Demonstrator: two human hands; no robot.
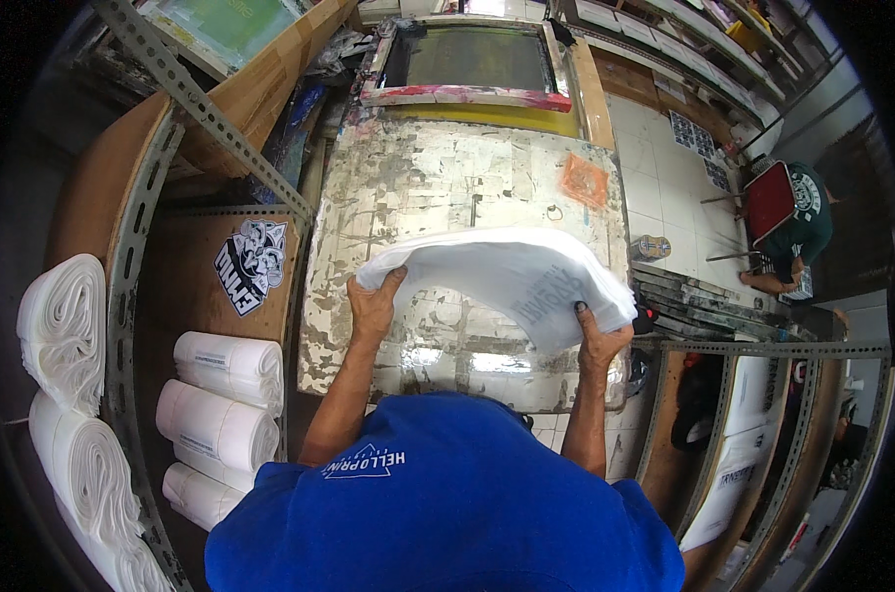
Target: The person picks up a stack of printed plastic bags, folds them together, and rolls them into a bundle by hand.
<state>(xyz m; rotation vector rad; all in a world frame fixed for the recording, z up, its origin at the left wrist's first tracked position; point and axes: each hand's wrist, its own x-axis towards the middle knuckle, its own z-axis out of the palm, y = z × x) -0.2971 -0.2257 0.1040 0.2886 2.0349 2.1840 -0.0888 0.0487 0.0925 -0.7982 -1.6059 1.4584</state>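
Observation:
A stack of white fabric pieces (pixel 507 276), with a grey print showing on one side, is held up above a worn, paint-flecked printing board (pixel 447 178). My left hand (pixel 373 306) grips its left edge from below. My right hand (pixel 600 340) grips its right lower corner. The stack sags in an arch between my two hands. My blue shirt (pixel 438 503) fills the lower middle of the view.
A framed printing screen (pixel 467 59) lies beyond the board. Rolled white fabric (pixel 225 370) fills the metal shelves on the left, more rolls (pixel 63 331) further out. Another shelf rack (pixel 753 414) stands on the right. A person in a green shirt (pixel 798 222) sits on the tiled floor.

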